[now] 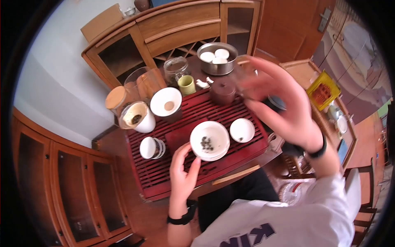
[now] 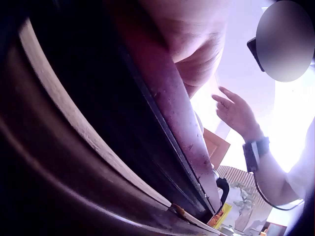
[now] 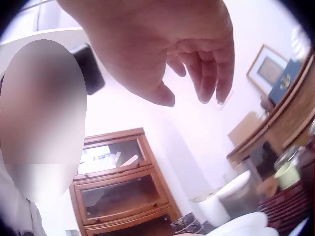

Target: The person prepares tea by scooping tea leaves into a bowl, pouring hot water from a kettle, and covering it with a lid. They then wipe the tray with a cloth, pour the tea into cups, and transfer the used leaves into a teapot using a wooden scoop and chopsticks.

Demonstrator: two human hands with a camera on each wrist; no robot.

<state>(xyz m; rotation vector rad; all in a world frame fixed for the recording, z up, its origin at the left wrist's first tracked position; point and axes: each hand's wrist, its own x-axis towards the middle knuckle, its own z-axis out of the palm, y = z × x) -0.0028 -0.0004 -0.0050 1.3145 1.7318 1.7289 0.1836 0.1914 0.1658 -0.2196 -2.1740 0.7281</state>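
A white gaiwan bowl with dark rolled tea leaves in it stands near the front of a slatted red tea tray. My left hand holds its near left side, fingers along the side and thumb at the front. My right hand is raised in the air right of the teapot, thumb spread from the fingers. In the right wrist view this hand has loosely bent fingers and holds nothing. Right of the gaiwan lies a smaller white dish with a dark bit in it.
A brown teapot, green cup, glass jar and metal pot of white cups stand behind. Left are a white funnel-shaped cup, a strainer pitcher and stacked cups. A yellow packet stands right.
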